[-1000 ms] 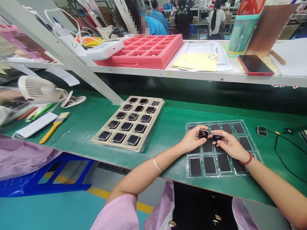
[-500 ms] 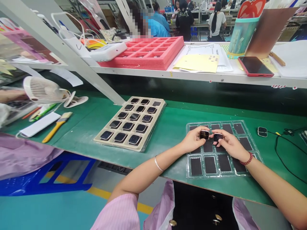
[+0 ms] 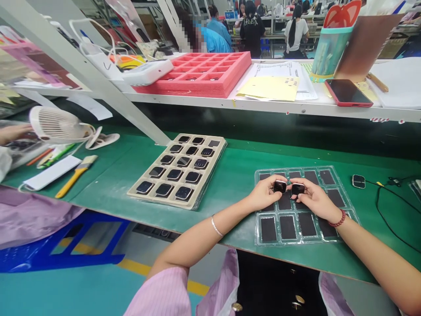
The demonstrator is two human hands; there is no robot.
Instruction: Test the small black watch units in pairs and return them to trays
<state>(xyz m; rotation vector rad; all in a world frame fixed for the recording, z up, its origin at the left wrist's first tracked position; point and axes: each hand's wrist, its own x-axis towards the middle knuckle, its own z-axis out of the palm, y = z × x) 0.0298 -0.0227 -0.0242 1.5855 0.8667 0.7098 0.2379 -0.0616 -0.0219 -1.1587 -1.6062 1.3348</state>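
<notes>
Two smartwatch bodies without straps are held side by side over a clear plastic tray (image 3: 272, 241). My left hand (image 3: 263, 193) is closed on one smartwatch (image 3: 280, 186), thumb at its lower edge. My right hand (image 3: 315, 199) grips the other smartwatch (image 3: 297, 189) between thumb and fingers. Both dark screens face up toward me. Dark rectangular pads sit in the pockets of the clear tray beneath my hands. To the left, a beige tray (image 3: 136, 193) carries several more smartwatch bodies in rows.
A small square device (image 3: 358, 181) with a black cable (image 3: 378, 215) lies at the right. On the left are a yellow brush (image 3: 74, 179), a white fan (image 3: 59, 125) and a co-worker's hand (image 3: 15, 133). The shelf above holds a pink foam tray (image 3: 226, 85) and a phone (image 3: 349, 93).
Lit graphics showed on both held watch screens before; now the left one looks dark and the right one mostly dark. My hands have barely moved. The camera view has shifted slightly.
</notes>
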